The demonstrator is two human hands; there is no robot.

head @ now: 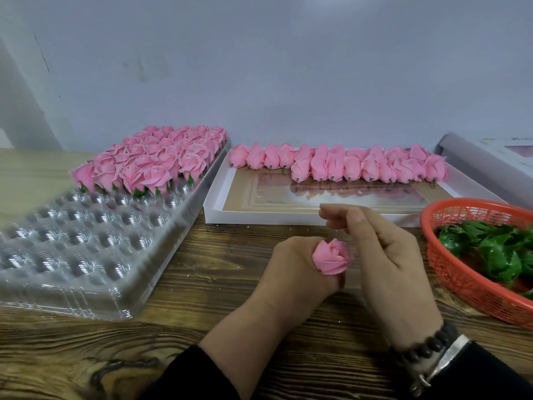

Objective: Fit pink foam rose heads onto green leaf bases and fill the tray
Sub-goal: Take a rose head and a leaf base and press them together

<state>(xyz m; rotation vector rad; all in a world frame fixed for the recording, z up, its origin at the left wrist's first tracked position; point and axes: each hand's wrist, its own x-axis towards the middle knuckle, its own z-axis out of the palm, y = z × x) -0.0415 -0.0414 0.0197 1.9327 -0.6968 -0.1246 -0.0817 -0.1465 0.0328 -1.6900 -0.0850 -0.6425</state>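
pink rose head [331,256] gripped upright, tray [86,249] half-filled

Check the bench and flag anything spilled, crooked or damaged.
Nothing serious. Pale crumbs dot the wooden table beside the white box, and the clear tray lies angled against that box. No roses look damaged.
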